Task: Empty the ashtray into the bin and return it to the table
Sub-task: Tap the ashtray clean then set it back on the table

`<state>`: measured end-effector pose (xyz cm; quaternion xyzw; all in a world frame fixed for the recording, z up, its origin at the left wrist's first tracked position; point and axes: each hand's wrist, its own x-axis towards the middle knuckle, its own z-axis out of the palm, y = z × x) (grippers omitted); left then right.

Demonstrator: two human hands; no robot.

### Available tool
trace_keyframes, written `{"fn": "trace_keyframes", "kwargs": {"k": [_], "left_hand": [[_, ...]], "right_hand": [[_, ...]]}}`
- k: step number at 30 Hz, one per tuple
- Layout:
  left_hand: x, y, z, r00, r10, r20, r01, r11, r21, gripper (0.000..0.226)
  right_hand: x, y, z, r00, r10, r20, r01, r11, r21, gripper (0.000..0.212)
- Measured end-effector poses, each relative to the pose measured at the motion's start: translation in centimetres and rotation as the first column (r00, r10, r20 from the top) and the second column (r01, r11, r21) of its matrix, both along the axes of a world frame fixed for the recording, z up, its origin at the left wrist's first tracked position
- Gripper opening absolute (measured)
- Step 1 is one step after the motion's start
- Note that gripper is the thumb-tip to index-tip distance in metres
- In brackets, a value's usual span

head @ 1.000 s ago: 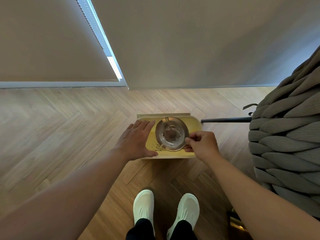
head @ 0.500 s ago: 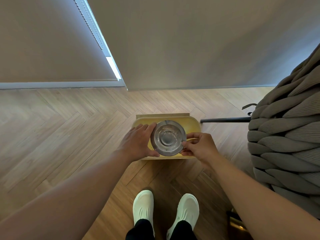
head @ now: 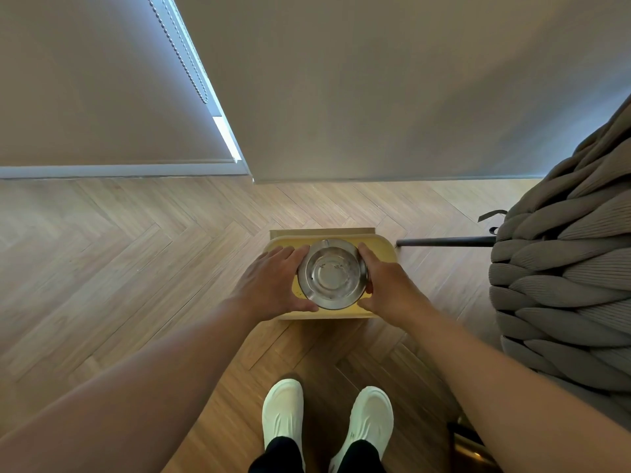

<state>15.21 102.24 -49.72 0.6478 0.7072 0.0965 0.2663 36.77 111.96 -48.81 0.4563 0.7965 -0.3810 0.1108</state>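
A round metal ashtray hangs level and face up over the open yellow bin on the floor. A few dark specks cling to its bowl. My left hand cups its left rim, fingers spread along the edge. My right hand holds the right rim. The ashtray and both hands hide most of the bin's inside.
The bin stands on herringbone wood floor near a grey wall. A big knitted grey pouf sits to the right with a black rod beside it. My white shoes are just behind the bin. A window blind with bead chain is at left.
The ashtray went from tipped over the bin to level and face up. My left hand moved onto its left rim, and my right hand shifted from a pinch to a fuller hold.
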Motion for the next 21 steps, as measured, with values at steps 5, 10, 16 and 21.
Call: {"fn": "trace_keyframes", "kwargs": {"k": [5, 10, 16, 21], "left_hand": [[-0.2, -0.2, -0.1, 1.0, -0.006, -0.01, 0.006, 1.0, 0.012, 0.106], [-0.5, -0.7, -0.3, 1.0, -0.019, -0.008, 0.019, 1.0, -0.001, 0.107], [-0.4, -1.1, -0.2, 1.0, -0.007, 0.007, 0.007, 1.0, -0.022, 0.104], [-0.4, -1.3, 0.1, 0.999, -0.02, 0.025, 0.021, 1.0, -0.02, 0.106]], "right_hand": [[-0.6, -0.2, -0.1, 0.997, 0.076, 0.028, -0.08, 0.986, 0.148, 0.095], [-0.7, -0.4, -0.3, 0.983, 0.167, 0.075, -0.181, 0.95, 0.255, 0.092], [-0.5, -0.8, -0.3, 0.984, 0.17, 0.053, -0.178, 0.951, 0.254, 0.096], [-0.2, -1.2, -0.2, 0.986, 0.162, 0.049, -0.169, 0.957, 0.234, 0.098]]}}
